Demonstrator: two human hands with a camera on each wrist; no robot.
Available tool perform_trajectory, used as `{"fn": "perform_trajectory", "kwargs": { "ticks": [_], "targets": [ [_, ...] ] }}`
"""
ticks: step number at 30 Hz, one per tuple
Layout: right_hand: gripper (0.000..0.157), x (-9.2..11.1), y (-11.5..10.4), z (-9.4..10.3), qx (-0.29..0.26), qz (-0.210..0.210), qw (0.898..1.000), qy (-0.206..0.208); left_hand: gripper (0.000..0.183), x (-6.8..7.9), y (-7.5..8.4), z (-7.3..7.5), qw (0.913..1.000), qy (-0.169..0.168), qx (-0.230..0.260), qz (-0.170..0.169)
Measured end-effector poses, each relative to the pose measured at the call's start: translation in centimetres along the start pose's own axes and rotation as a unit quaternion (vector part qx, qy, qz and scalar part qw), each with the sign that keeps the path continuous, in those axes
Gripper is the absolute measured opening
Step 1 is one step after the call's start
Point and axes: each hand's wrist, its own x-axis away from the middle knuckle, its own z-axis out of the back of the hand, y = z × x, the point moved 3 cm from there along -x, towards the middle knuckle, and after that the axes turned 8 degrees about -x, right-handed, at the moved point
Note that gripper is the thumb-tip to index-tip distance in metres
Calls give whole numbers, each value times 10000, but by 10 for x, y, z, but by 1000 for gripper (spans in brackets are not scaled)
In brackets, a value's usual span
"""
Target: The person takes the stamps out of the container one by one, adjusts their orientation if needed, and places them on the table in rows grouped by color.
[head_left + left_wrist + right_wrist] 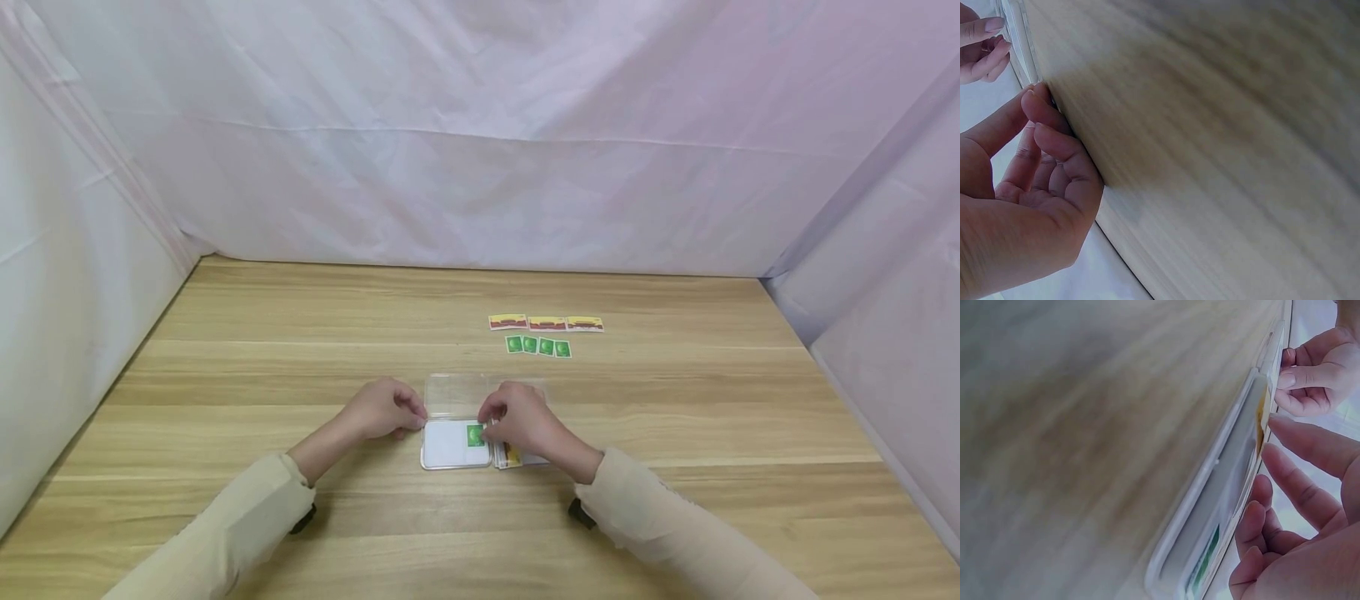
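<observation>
An opened clear plastic case (pixel 454 396) lies on the table, its lower half holding a white card (pixel 444 444) with a green stamp (pixel 475 435) near the right edge. My left hand (pixel 384 410) pinches the case's left edge at the hinge, thumb and index tips together in the left wrist view. Over the right side hovers my right hand (pixel 521 417), thumb and index tips slightly apart, right at the stamp and the case's edge. Partly hidden beneath this hand is a second clear case (pixel 543 387) with yellow-printed stamps (pixel 513 456).
Three yellow-and-red stamps (pixel 547 323) lie in a row farther back, with several green stamps (pixel 530 344) just in front of them. The wood-grain table (pixel 300 333) is bounded by white cloth (pixel 465 200) behind and at both sides.
</observation>
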Motion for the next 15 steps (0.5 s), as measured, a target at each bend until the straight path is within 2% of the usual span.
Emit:
{"fn": "perform_trajectory", "kwargs": {
  "ticks": [15],
  "targets": [
    [10, 0, 0, 0, 19, 39, 10000, -87, 4, 1, 2, 1, 10000, -36, -3, 15]
  ]
}}
